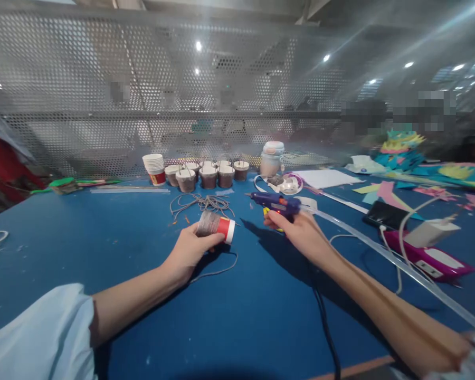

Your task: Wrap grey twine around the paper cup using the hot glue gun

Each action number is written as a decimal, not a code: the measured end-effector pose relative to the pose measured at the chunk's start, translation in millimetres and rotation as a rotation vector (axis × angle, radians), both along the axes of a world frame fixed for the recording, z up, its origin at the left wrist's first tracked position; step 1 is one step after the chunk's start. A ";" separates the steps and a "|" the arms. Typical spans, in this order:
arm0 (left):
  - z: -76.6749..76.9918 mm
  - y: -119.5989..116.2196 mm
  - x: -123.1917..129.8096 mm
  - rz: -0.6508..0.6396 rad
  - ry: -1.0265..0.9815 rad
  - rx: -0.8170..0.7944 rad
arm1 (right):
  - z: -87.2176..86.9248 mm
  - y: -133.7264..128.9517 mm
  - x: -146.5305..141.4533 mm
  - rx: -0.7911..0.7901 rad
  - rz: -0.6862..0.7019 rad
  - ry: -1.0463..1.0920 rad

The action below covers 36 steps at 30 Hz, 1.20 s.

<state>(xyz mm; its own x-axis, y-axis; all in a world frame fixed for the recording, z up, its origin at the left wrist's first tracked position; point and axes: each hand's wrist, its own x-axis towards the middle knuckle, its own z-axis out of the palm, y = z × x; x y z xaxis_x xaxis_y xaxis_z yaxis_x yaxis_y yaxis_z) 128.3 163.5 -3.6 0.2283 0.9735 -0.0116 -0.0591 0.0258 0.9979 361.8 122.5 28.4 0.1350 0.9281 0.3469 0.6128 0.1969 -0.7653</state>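
Red cup [225,229]: tilted sideways over blue table [269,316], partly wound with grey cord [208,224]
Left hand [190,247]: with fingers curled around cup
Right hand [295,228]: gripping glue gun [275,202], apart from cup
Behind: loose cord [211,202], wrapped cups [208,178]

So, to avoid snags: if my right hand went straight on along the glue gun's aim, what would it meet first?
Probably the loose yarn, though depth is unclear: the gun might pass over toward the cups.

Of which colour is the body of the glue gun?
The glue gun has a dark blue body, shown in the head view.
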 end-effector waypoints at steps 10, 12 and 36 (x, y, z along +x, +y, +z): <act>0.7 -4.8 2.5 0.015 0.016 0.061 | 0.4 -35.1 -28.4 -0.011 0.124 -0.137; 2.2 -5.0 2.7 0.022 0.029 0.061 | -0.4 -36.0 -30.4 -0.041 0.161 -0.167; 3.8 -6.7 3.0 -0.055 0.050 0.140 | -4.3 -42.7 -33.4 0.084 0.258 -0.353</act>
<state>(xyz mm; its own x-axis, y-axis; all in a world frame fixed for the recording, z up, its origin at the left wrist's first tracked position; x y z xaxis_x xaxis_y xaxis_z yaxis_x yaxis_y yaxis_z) 131.3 156.8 0.2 0.2836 0.9526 0.1103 -0.0114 -0.1116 0.9937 328.4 79.8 24.1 -0.2376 0.8824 0.4061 0.7566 0.4303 -0.4923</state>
